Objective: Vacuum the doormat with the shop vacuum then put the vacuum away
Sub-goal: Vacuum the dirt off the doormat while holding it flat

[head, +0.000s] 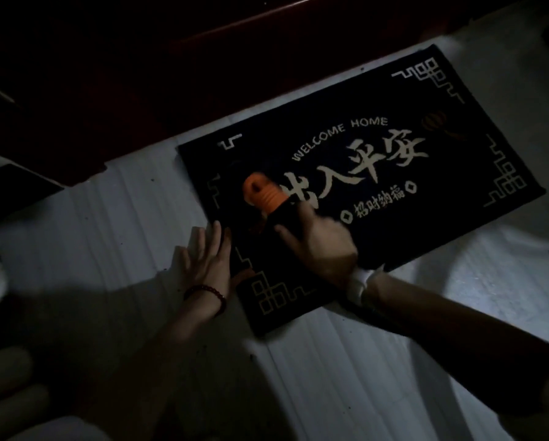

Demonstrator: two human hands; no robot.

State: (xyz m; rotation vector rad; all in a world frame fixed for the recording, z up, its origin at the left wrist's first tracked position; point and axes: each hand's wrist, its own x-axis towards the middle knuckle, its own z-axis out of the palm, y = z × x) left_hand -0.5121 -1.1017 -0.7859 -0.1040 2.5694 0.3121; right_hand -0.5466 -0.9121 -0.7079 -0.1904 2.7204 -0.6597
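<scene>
At the upper left of the frame a dark reddish wooden door or threshold (114,90) runs diagonally, mostly lost in shadow. Below it lies a pale tiled floor (346,370), dim at the lower left, brighter at the right. Left of centre, the left hand (208,259) lies flat and open, fingers spread, palm down at the near-left edge of the doormat, thumb on the mat; a dark red bead bracelet (207,296) circles its wrist. The black doormat (457,173) stretches diagonally from centre to upper right, with cream border patterns, "WELCOME HOME" and large Chinese characters. On its left half, a handheld vacuum (265,194) with an orange ribbed end and a dark body points toward the upper left. The right hand (319,240), motion-blurred, is closed around the vacuum's dark body; a white band (360,281) sits at that wrist
</scene>
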